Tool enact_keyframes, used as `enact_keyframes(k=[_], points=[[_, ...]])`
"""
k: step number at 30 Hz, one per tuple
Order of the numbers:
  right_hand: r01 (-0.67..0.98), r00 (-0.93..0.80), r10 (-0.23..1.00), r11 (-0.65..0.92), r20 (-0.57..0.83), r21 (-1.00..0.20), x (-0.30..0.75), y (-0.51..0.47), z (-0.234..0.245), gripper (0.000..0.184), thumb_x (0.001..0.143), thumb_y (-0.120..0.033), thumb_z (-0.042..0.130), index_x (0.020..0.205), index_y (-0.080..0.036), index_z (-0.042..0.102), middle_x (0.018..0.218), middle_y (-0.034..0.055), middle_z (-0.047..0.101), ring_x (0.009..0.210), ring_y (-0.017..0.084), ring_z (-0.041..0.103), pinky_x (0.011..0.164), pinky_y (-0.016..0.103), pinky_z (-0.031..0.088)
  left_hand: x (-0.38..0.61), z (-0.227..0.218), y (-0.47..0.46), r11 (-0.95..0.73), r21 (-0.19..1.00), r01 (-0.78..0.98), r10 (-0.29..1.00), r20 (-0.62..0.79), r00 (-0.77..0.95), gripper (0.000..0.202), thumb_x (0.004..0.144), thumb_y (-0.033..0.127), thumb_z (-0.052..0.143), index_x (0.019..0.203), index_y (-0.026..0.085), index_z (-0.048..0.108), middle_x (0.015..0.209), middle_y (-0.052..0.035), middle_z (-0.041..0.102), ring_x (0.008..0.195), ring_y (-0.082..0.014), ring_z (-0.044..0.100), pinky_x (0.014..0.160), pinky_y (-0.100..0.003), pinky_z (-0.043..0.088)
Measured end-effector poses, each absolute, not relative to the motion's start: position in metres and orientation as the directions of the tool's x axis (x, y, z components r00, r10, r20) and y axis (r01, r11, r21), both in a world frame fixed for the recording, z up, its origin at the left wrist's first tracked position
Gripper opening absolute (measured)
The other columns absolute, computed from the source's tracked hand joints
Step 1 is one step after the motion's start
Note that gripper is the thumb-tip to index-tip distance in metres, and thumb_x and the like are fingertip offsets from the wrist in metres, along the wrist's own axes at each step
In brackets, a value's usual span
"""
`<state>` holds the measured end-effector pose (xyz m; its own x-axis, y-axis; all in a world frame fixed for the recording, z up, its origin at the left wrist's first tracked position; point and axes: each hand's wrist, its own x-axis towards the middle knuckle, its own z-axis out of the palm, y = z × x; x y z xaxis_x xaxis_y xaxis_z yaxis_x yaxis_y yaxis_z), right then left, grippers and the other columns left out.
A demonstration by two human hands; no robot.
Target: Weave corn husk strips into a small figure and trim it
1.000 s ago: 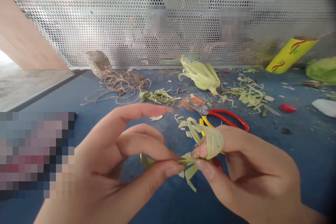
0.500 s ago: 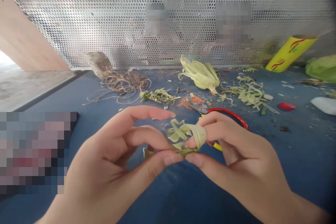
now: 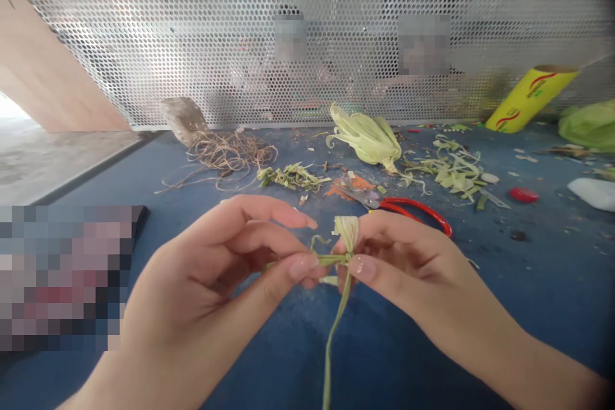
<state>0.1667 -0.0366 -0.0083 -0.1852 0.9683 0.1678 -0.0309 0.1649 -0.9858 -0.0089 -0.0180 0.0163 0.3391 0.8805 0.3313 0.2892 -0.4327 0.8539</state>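
Between my hands is a pale green strip of corn husk (image 3: 346,230), with a small loop or fold at the top and a knot-like crossing below it. One long thin end hangs straight down toward the bottom of the view. My left hand (image 3: 230,282) pinches the twisted part of the strip between thumb and fingertips, its index finger raised. My right hand (image 3: 408,269) pinches the strip at the crossing, thumb in front and fingers behind. Just beyond my right hand lie red-handled scissors (image 3: 418,210), partly hidden by it, with blades over an orange patch.
On the blue table (image 3: 269,365) lie a corn husk bundle (image 3: 368,138), tangled brown twine (image 3: 230,157), green braided pieces (image 3: 293,176) and husk scraps (image 3: 456,170). A yellow tube (image 3: 531,99) leans by the perforated metal screen (image 3: 192,32). People sit behind it. A blurred-out flat object (image 3: 62,275) is at left.
The husk loop has come off my right index finger and now stands above the crossing. A long end now hangs down. My right fingers have curled in closer.
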Motion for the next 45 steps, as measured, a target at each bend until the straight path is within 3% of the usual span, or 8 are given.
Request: enact_keyframes(k=[5, 13, 17, 23, 30, 35, 40, 45], points=[[-0.08, -0.221, 0.968, 0.104, 0.119, -0.991, 0.166, -0.037, -0.005, 0.006, 0.077, -0.017, 0.058, 0.074, -0.022, 0.056, 0.057, -0.0067, 0.049, 0.048, 0.004, 0.048, 0.046, 0.012, 0.042, -0.008, 0.014, -0.018, -0.38, 0.885, 0.269, 0.88, 0.257, 0.398, 0.013, 0.075, 0.021, 0.061, 0.086, 0.028, 0.058, 0.067, 0.0054, 0.067, 0.058, -0.0094, 0.063, 0.05, -0.011, 0.048], [-0.01, -0.349, 0.92, 0.187, 0.178, -0.982, 0.158, -0.044, -0.006, 0.011, 0.077, -0.011, 0.056, 0.076, -0.022, 0.054, 0.072, -0.0045, 0.06, 0.068, 0.007, 0.062, 0.063, 0.012, 0.05, 0.0, 0.016, -0.021, -0.129, 0.977, 0.172, 0.861, 0.024, 0.508, 0.013, 0.082, 0.033, 0.052, 0.088, 0.024, 0.059, 0.058, 0.0036, 0.061, 0.052, -0.0083, 0.055, 0.046, -0.012, 0.044], [-0.072, -0.331, 0.922, 0.186, 0.199, -0.98, 0.155, -0.044, -0.006, 0.012, 0.076, -0.009, 0.056, 0.073, -0.021, 0.053, 0.071, -0.0039, 0.061, 0.07, 0.009, 0.064, 0.066, 0.014, 0.052, 0.002, 0.012, -0.021, -0.016, 0.991, 0.137, 0.887, -0.049, 0.459, 0.027, 0.079, 0.034, 0.056, 0.104, 0.026, 0.061, 0.052, 0.0036, 0.058, 0.047, -0.0082, 0.052, 0.043, -0.014, 0.041], [-0.148, -0.248, 0.944, 0.186, 0.219, -0.971, 0.151, -0.044, -0.005, 0.014, 0.077, -0.007, 0.053, 0.072, -0.02, 0.051, 0.064, -0.0044, 0.057, 0.061, 0.007, 0.06, 0.059, 0.016, 0.049, 0.003, 0.016, -0.019, 0.034, 0.995, 0.097, 0.905, -0.072, 0.419, 0.054, 0.08, 0.03, 0.055, 0.13, 0.032, 0.036, 0.041, 0.0068, 0.056, 0.037, -0.0067, 0.044, 0.037, -0.013, 0.031], [-0.012, -0.227, 0.954, 0.2, 0.197, -0.98, 0.157, -0.034, -0.006, 0.003, 0.077, -0.018, 0.057, 0.075, -0.019, 0.054, 0.066, -0.0038, 0.054, 0.06, 0.008, 0.052, 0.055, 0.018, 0.043, 0.002, 0.019, -0.015, 0.076, 0.989, 0.129, 0.893, -0.125, 0.432, 0.026, 0.081, 0.04, 0.049, 0.089, 0.015, 0.05, 0.047, -0.0009, 0.063, 0.032, -0.0078, 0.048, 0.034, -0.015, 0.034], [0.205, -0.283, 0.924, 0.32, 0.257, -0.925, 0.158, -0.032, -0.006, 0.004, 0.078, -0.016, 0.053, 0.078, -0.019, 0.055, 0.065, -0.0036, 0.053, 0.064, 0.01, 0.054, 0.061, 0.02, 0.043, 0.003, 0.017, -0.016, 0.084, 0.99, 0.112, 0.871, -0.128, 0.475, 0.036, 0.077, 0.039, 0.056, 0.103, 0.014, 0.054, 0.055, -0.0022, 0.066, 0.044, -0.0152, 0.061, 0.039, -0.02, 0.046], [0.063, -0.301, 0.925, 0.261, 0.231, -0.963, 0.151, -0.035, -0.014, 0.021, 0.078, -0.014, 0.053, 0.092, -0.023, 0.041, 0.082, -0.0023, 0.058, 0.076, 0.012, 0.059, 0.07, 0.025, 0.045, 0.004, 0.018, -0.015, 0.085, 0.984, 0.157, 0.922, -0.137, 0.361, 0.034, 0.073, 0.031, 0.063, 0.101, 0.013, 0.063, 0.037, 0.0022, 0.058, 0.025, -0.0086, 0.048, 0.027, -0.014, 0.033], [0.131, -0.213, 0.956, 0.235, 0.204, -0.963, 0.149, -0.03, -0.021, 0.036, 0.068, -0.024, 0.067, 0.091, -0.023, 0.038, 0.079, -0.003, 0.053, 0.067, 0.011, 0.053, 0.062, 0.025, 0.043, 0.005, 0.017, -0.014, 0.1, 0.995, -0.021, 0.954, -0.09, 0.286, 0.027, 0.073, 0.031, 0.063, 0.091, 0.012, 0.067, 0.027, 0.0067, 0.048, 0.018, -0.0036, 0.033, 0.023, -0.012, 0.022]])
